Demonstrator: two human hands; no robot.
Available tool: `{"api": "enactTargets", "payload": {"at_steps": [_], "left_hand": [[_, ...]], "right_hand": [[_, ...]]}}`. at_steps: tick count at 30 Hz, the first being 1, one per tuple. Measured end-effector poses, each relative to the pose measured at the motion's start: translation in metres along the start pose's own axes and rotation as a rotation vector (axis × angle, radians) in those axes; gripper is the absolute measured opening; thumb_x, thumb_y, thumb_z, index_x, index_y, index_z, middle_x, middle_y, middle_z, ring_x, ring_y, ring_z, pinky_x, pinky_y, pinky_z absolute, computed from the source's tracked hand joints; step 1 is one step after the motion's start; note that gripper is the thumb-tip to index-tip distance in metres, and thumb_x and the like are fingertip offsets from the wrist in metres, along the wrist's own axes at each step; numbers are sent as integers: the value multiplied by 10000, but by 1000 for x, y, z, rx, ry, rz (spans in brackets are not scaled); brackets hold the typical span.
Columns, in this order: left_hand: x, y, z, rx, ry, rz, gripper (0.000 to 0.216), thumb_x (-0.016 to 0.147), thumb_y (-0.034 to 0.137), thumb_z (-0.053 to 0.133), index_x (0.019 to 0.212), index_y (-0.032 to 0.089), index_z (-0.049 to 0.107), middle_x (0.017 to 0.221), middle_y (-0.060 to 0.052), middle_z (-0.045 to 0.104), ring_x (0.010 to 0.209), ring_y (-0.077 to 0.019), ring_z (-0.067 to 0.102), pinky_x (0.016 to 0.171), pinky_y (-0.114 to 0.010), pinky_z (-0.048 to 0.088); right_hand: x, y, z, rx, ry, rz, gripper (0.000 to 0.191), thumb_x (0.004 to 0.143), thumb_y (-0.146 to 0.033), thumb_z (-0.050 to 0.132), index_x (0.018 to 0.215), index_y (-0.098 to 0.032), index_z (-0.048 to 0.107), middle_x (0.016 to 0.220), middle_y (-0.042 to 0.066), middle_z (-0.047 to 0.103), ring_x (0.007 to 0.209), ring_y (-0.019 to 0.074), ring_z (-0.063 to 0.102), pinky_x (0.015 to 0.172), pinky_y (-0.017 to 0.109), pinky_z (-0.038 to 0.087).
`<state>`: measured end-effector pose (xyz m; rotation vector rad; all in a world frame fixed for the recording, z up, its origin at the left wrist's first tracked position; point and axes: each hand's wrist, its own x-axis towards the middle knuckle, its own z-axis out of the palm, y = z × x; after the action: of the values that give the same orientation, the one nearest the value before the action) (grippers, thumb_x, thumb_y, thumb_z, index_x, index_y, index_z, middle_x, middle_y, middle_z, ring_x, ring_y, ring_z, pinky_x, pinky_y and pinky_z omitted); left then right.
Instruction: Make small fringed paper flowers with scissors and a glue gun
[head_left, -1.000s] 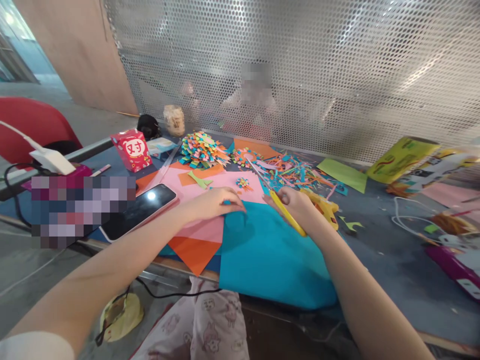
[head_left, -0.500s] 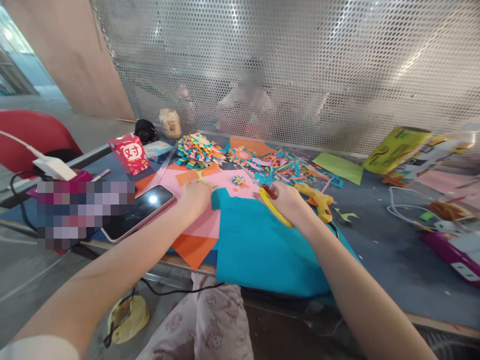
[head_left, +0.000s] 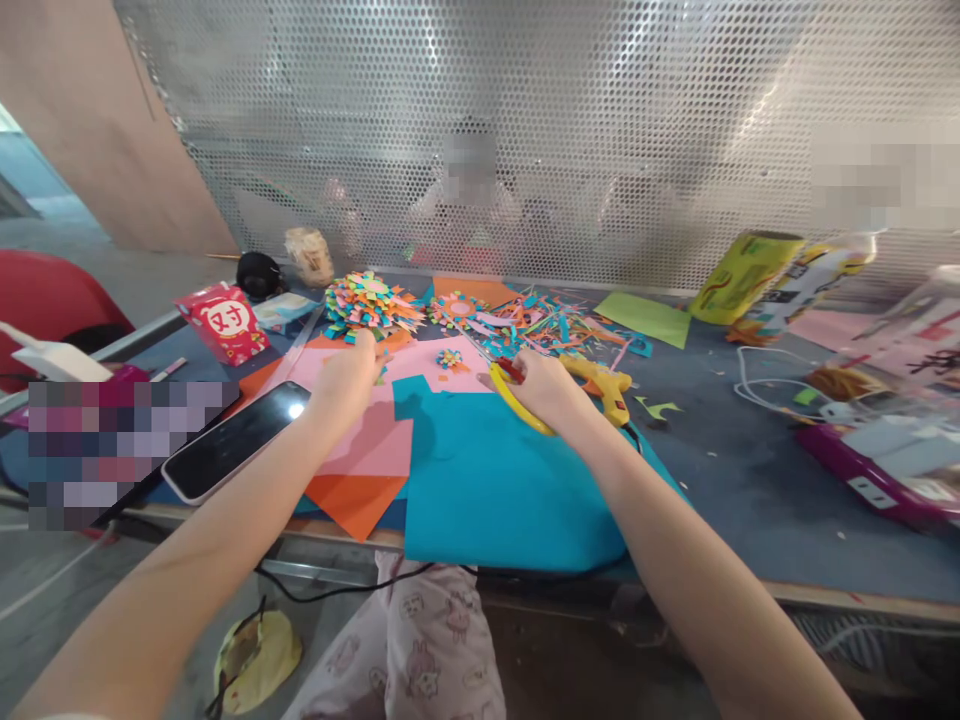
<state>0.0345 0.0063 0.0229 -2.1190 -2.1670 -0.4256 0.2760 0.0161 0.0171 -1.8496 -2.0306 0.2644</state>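
Observation:
My right hand (head_left: 547,388) is closed around the yellow handles of a pair of scissors (head_left: 508,388), whose blades point away over the far edge of a large teal paper sheet (head_left: 495,480). My left hand (head_left: 346,372) reaches past the pink paper (head_left: 367,440) toward a multicoloured folded-paper ball (head_left: 367,303), fingers curled on a small green paper piece. An orange sheet (head_left: 352,500) lies under the pink one.
A phone (head_left: 232,440) lies at the left, a red box (head_left: 223,322) behind it. A yellow glue gun (head_left: 604,382) rests beside my right hand, amid coloured paper scraps (head_left: 547,330). Cables and purple tools sit at the right. A perforated metal screen stands behind, with a person beyond it.
My left hand left the teal sheet's corner and moved forward to the paper ball. My right hand with the scissors drew slightly left and farther away.

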Motion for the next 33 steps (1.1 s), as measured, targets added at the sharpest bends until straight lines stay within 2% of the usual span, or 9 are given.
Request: {"api": "enactTargets", "payload": {"at_steps": [6, 9, 11, 16, 18, 24, 28, 31, 33], "left_hand": [[5, -8, 11, -170, 74, 156, 283, 930, 273, 486, 1163, 120, 532, 914, -131, 726, 855, -258, 694, 681, -297, 464], [3, 1, 14, -51, 5, 358, 277, 964, 182, 358, 1103, 107, 586, 1078, -152, 695, 1015, -238, 657, 829, -315, 482], [1, 13, 17, 61, -58, 508, 319, 973, 174, 317, 1042, 93, 617, 1091, -166, 682, 1066, -249, 633, 884, -337, 475], [3, 38, 22, 252, -127, 620, 509, 944, 497, 406, 1076, 61, 631, 1047, -214, 681, 1012, -322, 649, 777, -373, 508], [8, 43, 23, 360, -171, 677, 568, 939, 544, 382, 1096, 64, 642, 1026, -210, 695, 980, -324, 666, 731, -364, 512], [12, 51, 27, 447, -218, 862, 376, 966, 299, 428, 929, 68, 722, 905, -212, 728, 914, -321, 691, 655, -349, 495], [12, 51, 16, 447, -195, 974, 291, 943, 182, 458, 882, 95, 730, 838, -176, 732, 857, -269, 695, 639, -325, 490], [29, 52, -1, 431, -109, 995, 296, 952, 161, 423, 942, 88, 709, 858, -167, 722, 896, -271, 685, 689, -344, 500], [49, 59, -8, 377, -6, 924, 310, 971, 210, 399, 1012, 89, 682, 935, -172, 713, 948, -281, 674, 729, -355, 505]], "right_hand": [[2, 0, -3, -38, 13, 5, 485, 791, -645, 572, 885, -171, 607, 854, 132, 690, 747, 256, 645, 572, 293, 381], [2, -1, -4, -57, 10, 6, 482, 810, -629, 557, 910, -162, 623, 889, 140, 702, 779, 265, 657, 582, 293, 397], [2, -1, -3, -69, 4, 10, 486, 811, -624, 557, 931, -158, 628, 911, 144, 708, 805, 271, 664, 591, 293, 406], [4, 1, -4, -82, -1, 34, 479, 805, -614, 572, 947, -159, 632, 909, 141, 714, 832, 280, 675, 603, 293, 421], [5, 3, -5, -81, 11, 45, 479, 808, -613, 571, 949, -159, 628, 916, 142, 715, 847, 287, 678, 607, 294, 424], [5, 5, -10, -60, 47, 68, 462, 803, -590, 591, 971, -160, 617, 979, 155, 711, 903, 307, 675, 628, 304, 431], [4, 4, -13, -23, 79, 97, 424, 772, -579, 624, 919, -182, 611, 937, 141, 713, 853, 288, 673, 606, 295, 416], [5, 7, -16, 16, 146, 136, 380, 789, -558, 605, 885, -191, 591, 896, 126, 705, 804, 268, 657, 583, 290, 388], [7, 10, -19, 38, 207, 165, 349, 817, -545, 565, 862, -198, 568, 869, 109, 691, 774, 249, 635, 569, 287, 366]]}}
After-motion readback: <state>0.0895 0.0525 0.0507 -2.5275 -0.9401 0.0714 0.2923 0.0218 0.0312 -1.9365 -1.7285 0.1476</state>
